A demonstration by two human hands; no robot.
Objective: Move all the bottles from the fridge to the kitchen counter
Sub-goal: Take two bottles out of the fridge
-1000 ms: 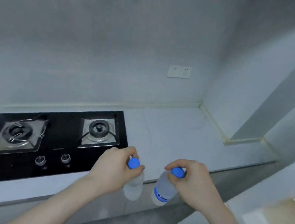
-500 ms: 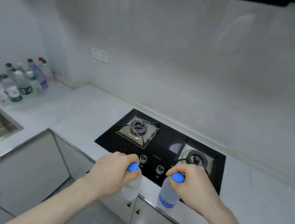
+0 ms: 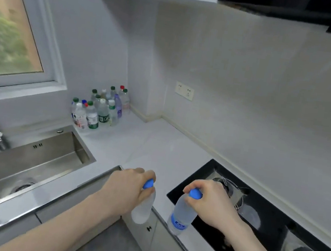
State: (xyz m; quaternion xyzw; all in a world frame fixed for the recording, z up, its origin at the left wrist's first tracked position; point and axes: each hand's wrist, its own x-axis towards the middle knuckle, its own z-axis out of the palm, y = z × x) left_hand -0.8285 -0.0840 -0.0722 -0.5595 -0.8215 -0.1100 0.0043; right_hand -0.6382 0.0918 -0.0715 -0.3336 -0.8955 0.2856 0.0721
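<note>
The left hand (image 3: 127, 192) pinched 1 blue-capped water bottle (image 3: 142, 209) at its neck; the right hand (image 3: 210, 206) pinched another labelled water bottle (image 3: 182, 215). Beyond both sets of fingers, the desk (image 3: 157, 145) carried clustered bottles (image 3: 98, 109).

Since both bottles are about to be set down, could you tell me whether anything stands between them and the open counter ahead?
Nothing visible does. The left hand and right hand each hold a blue-capped bottle at the counter's front edge. The bare stretch ahead lies between the sink and stove; the bottle cluster stands in the far corner.
</note>
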